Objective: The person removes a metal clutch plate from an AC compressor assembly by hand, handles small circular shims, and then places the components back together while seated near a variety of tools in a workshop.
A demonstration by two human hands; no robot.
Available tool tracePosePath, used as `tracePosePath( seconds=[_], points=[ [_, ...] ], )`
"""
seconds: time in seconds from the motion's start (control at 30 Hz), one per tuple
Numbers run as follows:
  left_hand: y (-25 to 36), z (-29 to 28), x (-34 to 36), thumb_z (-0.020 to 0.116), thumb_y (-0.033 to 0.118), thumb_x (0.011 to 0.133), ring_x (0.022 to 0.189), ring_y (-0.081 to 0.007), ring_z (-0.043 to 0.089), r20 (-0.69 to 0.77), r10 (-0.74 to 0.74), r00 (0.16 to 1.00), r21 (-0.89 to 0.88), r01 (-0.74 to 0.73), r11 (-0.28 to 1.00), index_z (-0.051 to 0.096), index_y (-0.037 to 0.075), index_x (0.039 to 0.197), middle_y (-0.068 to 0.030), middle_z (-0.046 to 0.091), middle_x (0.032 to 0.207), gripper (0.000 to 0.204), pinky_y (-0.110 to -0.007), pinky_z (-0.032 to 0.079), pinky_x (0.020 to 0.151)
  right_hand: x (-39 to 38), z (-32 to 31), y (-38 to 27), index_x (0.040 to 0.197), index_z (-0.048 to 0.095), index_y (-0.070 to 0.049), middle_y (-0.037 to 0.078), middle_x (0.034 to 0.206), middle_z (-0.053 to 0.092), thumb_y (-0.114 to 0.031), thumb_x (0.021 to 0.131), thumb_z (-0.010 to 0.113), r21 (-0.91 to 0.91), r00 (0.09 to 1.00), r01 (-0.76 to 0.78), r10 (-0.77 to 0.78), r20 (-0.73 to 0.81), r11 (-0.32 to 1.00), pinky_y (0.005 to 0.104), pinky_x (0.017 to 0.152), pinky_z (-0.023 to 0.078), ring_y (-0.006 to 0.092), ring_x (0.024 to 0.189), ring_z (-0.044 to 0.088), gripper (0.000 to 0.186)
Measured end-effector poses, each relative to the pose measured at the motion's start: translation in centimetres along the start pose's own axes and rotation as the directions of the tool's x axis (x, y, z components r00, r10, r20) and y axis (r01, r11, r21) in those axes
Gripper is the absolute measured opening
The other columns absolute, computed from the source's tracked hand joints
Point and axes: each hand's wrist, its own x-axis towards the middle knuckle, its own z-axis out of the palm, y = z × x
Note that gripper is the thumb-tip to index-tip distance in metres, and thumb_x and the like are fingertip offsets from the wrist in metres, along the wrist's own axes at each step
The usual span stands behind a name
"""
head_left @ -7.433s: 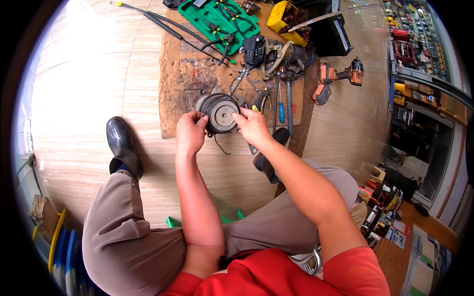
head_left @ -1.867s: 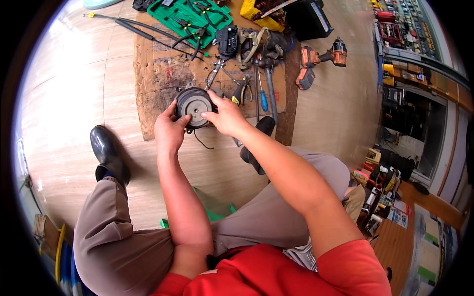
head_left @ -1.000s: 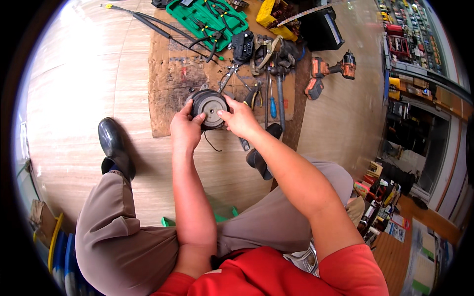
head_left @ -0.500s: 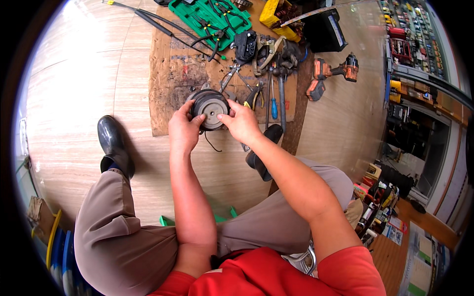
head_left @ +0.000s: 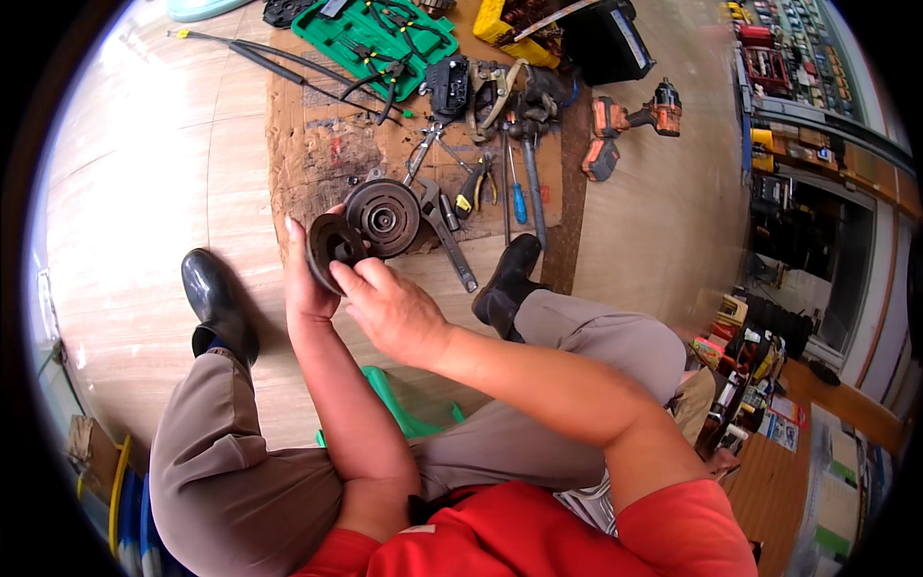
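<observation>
A dark round metal pulley [head_left: 322, 252] is held up and tilted, its hollow side facing right. My left hand [head_left: 308, 293] grips it from behind, with the fingers partly hidden by the disc. The fingers of my right hand [head_left: 399, 313] reach into its hollow centre, closed against it; their tips are hidden. Just behind the pulley, a round metal part with concentric rings [head_left: 392, 210] rests on stained cardboard [head_left: 308, 163]. An adjustable wrench [head_left: 448, 240] lies to its right, beside a small metal cylinder [head_left: 448, 211].
Pliers [head_left: 471, 188], a blue-handled screwdriver [head_left: 519, 202] and a hammer [head_left: 535, 188] lie farther right. A green tool case [head_left: 336, 48] sits at the back. A cordless impact driver [head_left: 635, 115] is on the floor. My boots [head_left: 210, 288] flank the cardboard.
The pulley has come away from the ringed part and moved left and nearer in my hands. My right hand has shifted to its inner side. The wrench now shows.
</observation>
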Motion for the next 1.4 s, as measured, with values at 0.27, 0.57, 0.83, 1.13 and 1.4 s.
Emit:
tracePosePath(
  seconds=[0.27, 0.57, 0.83, 1.13, 1.4],
  points=[
    [-1.1, -2.2, 0.1, 0.028, 0.063, 0.098, 0.106, -0.0428, 0.061, 0.161, 0.218, 0.963, -0.413, -0.135, 0.901, 0.042, -0.001, 0.138, -0.0264, 0.058, 0.119, 0.077, -0.055, 0.055, 0.083, 1.4, -1.4, 5.8, 0.101, 0.063, -0.002, 0.017, 0.095, 0.063, -0.013, 0.089, 0.061, -0.006, 0.967, -0.197, 0.193, -0.165, 0.980, 0.0426, 0.080, 0.050, 0.0366, 0.090, 0.062, 0.016],
    [-2.5, -2.8, 0.3, 0.029, 0.069, 0.094, 0.112, -0.0490, 0.056, 0.142, 0.244, 0.959, -0.604, -0.112, 0.789, 0.050, -0.003, 0.131, -0.0293, 0.054, 0.126, 0.083, -0.065, 0.053, 0.079, 2.5, 0.1, 9.9, 0.105, 0.064, -0.005, 0.015, 0.098, 0.062, -0.014, 0.086, 0.067, -0.147, 0.967, -0.224, 0.201, -0.160, 0.963, 0.0416, 0.077, 0.051, 0.0355, 0.088, 0.062, 0.022],
    [-3.2, -2.9, 0.7, 0.035, 0.068, 0.093, 0.119, -0.0504, 0.050, 0.246, 0.212, 0.946, -0.656, 0.001, 0.754, 0.048, -0.001, 0.134, -0.0296, 0.049, 0.133, 0.082, -0.068, 0.048, 0.088, 3.6, 0.5, 9.8, 0.103, 0.061, -0.011, 0.012, 0.099, 0.060, -0.021, 0.085, 0.068, -0.229, 0.964, -0.243, 0.208, -0.163, 0.943, 0.0453, 0.073, 0.050, 0.0355, 0.088, 0.062, 0.022],
    [-3.0, -2.4, 0.5, 0.029, 0.069, 0.093, 0.115, -0.0508, 0.054, 0.222, 0.211, 0.952, -0.688, -0.001, 0.725, 0.049, -0.002, 0.133, -0.0308, 0.051, 0.130, 0.083, -0.067, 0.051, 0.084, 3.9, 1.0, 10.4, 0.092, 0.063, -0.010, 0.011, 0.090, 0.061, -0.018, 0.084, 0.068, -0.260, 0.981, -0.120, 0.074, -0.181, 0.958, 0.0436, 0.068, 0.051, 0.0342, 0.082, 0.062, 0.012],
    [-3.1, -2.9, 0.7, 0.031, 0.068, 0.093, 0.117, -0.0507, 0.052, 0.197, 0.204, 0.959, -0.679, -0.017, 0.734, 0.050, -0.001, 0.132, -0.0299, 0.051, 0.132, 0.081, -0.068, 0.049, 0.087, 4.0, 0.7, 10.1, 0.092, 0.063, -0.009, 0.012, 0.092, 0.061, -0.018, 0.087, 0.066, -0.257, 0.987, -0.093, 0.055, -0.152, 0.962, 0.0436, 0.068, 0.051, 0.0348, 0.080, 0.063, 0.011]
  ],
)
